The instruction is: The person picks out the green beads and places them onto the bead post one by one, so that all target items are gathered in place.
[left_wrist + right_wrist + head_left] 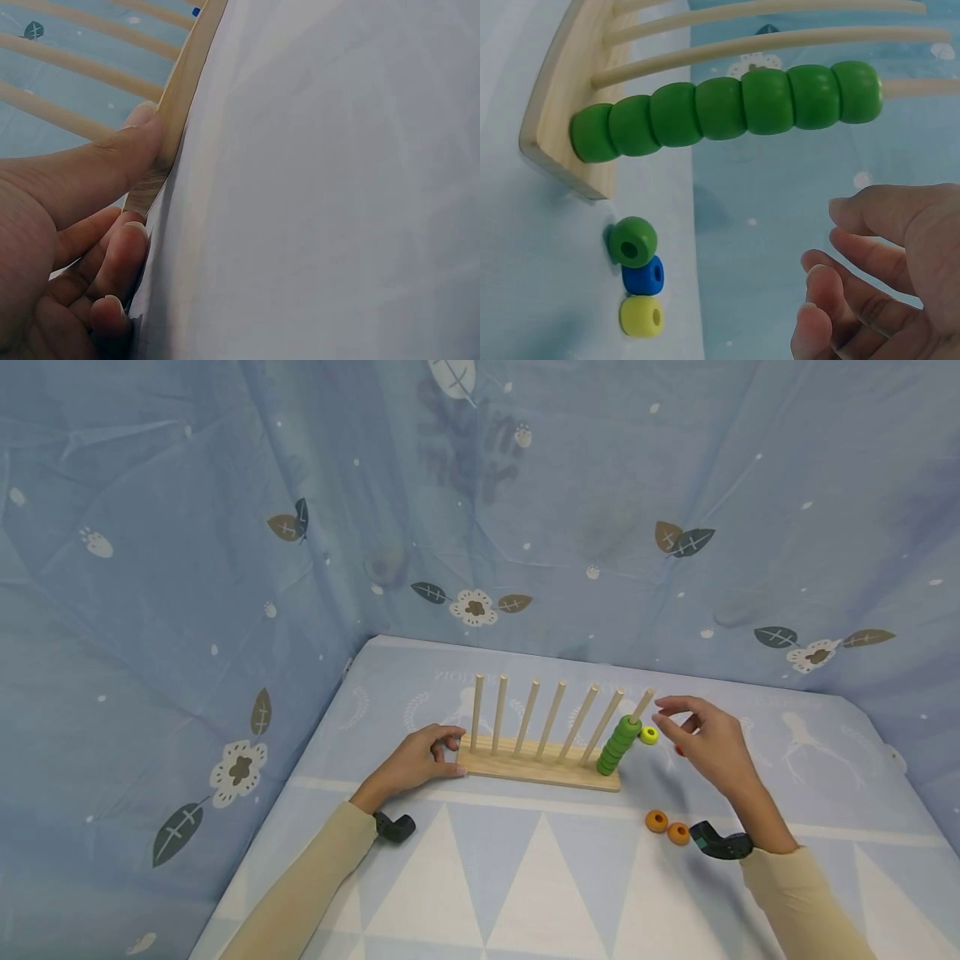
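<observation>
A wooden peg rack [536,768] stands on the table, with several upright pegs in a row. Several green beads [619,745] are stacked on its rightmost peg, and the peg's tip sticks out above them. My left hand [420,758] grips the left end of the base; in the left wrist view the thumb [112,161] lies along the wood while other fingers curl by its end. Beside the top of the green stack, my right hand [707,745] hovers with fingers loosely bent. Nothing shows between its thumb and fingers, and it is apart from the beads.
Loose beads lie right of the rack: a green bead [633,241], a blue bead [643,276] and a yellow bead [642,316]. A red bead [679,750] is partly hidden by the right hand. Nearer are two orange beads [667,827]. Patterned blue cloth [570,527] hangs behind.
</observation>
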Action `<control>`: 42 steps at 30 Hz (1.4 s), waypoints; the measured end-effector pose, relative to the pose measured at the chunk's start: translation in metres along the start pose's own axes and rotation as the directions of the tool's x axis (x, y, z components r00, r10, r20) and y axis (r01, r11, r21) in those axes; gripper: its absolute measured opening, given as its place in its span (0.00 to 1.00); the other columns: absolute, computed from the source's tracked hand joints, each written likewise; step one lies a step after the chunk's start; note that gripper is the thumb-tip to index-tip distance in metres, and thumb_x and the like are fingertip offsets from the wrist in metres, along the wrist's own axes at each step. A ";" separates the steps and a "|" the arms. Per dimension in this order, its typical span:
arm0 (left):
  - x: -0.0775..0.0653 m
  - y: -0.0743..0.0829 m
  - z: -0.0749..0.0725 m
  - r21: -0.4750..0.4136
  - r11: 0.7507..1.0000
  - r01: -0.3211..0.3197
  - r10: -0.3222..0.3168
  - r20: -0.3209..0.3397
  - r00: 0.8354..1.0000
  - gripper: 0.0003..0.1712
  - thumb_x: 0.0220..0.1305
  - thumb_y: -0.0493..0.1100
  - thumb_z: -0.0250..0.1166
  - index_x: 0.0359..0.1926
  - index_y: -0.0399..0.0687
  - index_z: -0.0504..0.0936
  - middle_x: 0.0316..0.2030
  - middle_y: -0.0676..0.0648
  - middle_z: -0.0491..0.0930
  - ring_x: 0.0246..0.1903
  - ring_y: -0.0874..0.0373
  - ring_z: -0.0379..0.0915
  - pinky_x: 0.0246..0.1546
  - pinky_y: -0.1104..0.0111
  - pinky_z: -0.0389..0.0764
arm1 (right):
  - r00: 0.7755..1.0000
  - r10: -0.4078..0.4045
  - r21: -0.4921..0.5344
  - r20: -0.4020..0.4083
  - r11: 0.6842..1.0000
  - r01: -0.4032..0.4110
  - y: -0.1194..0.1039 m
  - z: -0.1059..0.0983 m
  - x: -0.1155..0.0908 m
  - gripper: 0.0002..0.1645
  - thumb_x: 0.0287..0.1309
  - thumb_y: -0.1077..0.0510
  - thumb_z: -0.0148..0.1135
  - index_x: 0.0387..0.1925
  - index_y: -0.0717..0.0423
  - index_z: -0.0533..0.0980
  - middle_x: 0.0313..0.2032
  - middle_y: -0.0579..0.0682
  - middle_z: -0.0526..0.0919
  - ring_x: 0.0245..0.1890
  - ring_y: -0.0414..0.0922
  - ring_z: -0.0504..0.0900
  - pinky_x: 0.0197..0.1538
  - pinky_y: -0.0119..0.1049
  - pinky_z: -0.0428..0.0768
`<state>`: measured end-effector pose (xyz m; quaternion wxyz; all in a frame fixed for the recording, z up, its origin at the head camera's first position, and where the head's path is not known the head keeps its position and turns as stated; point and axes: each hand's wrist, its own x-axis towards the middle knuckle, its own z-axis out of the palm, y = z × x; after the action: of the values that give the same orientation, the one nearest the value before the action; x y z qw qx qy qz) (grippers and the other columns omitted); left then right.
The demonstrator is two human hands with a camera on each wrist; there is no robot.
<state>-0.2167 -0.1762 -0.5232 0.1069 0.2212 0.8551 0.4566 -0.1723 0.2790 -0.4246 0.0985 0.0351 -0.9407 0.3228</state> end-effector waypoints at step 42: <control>-0.001 0.001 -0.001 0.002 1.000 -0.009 0.009 0.016 1.000 0.39 0.60 0.49 0.78 0.69 0.44 0.75 0.47 0.51 0.77 0.34 0.57 0.74 0.43 0.64 0.77 | 0.976 0.053 -0.060 0.213 0.997 -0.041 0.027 0.045 0.011 0.27 0.69 0.55 0.64 0.64 0.64 0.75 0.48 0.65 0.84 0.32 0.50 0.79 0.28 0.39 0.76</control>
<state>-0.2156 -0.1767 -0.5219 0.1113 0.2289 0.8536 0.4544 -0.1935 0.2724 -0.4728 -0.0105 0.0445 -0.9550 0.2932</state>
